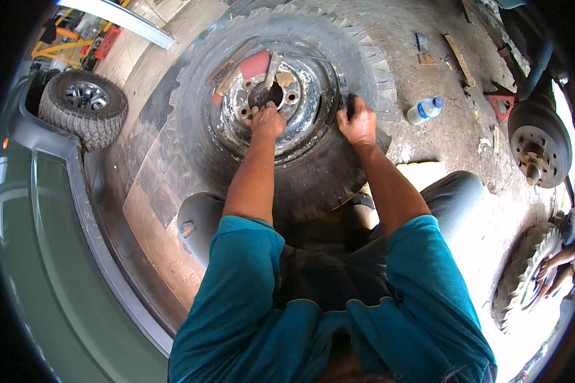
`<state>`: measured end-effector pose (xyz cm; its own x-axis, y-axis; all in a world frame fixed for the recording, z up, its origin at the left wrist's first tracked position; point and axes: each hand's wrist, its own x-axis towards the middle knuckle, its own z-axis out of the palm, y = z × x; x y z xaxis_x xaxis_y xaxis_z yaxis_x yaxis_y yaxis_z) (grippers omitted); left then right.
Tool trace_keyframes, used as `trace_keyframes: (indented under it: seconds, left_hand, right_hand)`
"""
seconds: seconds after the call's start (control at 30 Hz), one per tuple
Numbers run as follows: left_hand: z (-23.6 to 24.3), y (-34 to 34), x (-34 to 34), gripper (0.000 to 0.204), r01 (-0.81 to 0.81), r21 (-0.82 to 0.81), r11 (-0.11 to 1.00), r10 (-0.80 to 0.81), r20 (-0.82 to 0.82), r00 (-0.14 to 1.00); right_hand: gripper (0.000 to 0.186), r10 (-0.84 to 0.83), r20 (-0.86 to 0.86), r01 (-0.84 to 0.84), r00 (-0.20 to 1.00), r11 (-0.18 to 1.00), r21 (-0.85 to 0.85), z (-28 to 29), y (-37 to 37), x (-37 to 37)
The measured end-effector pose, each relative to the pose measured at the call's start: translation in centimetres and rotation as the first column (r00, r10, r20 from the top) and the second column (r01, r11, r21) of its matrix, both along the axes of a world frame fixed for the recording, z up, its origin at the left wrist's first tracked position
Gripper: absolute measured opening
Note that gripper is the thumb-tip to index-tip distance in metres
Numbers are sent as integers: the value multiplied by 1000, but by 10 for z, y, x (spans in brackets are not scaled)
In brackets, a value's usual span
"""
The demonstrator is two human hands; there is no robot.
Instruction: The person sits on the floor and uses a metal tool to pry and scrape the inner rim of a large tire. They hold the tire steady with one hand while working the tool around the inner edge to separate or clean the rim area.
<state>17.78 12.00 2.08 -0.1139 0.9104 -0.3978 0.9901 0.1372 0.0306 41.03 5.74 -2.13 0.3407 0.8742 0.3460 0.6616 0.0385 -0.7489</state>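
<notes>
A large tyre on a worn steel rim lies flat before me. My left hand has its fingers curled at the lower edge of the centre hole, holding the rim. My right hand grips a dark metal tool at the rim's right edge, against the tyre's inner bead. A red piece and a pale bar rest on the wheel above the hole.
A green vehicle and spare wheel stand left. Right are a water bottle, wooden strip, red stand and brake hub. Another person's hands touch a tyre at lower right.
</notes>
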Motion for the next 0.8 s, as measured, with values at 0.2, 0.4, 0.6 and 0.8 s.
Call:
trace_keyframes:
  seconds: [0.2,0.4,0.6,0.8]
  left_hand:
    - [-22,4,-7,50,60,6,998,-60,6,998]
    - [-34,-6,-18,46,182,158,971,-190,36,981]
    - [-32,-5,-25,51,280,169,945,-287,19,958]
    - [-25,2,-27,49,321,109,941,-324,17,946]
  right_hand:
    - [47,-30,33,30,999,1000,9,-3,-1,-4]
    - [65,-20,92,22,996,1000,-21,4,-5,-8]
    - [66,11,149,3,989,996,-94,15,-5,-7]
    - [22,19,120,7,993,978,-206,13,4,-11]
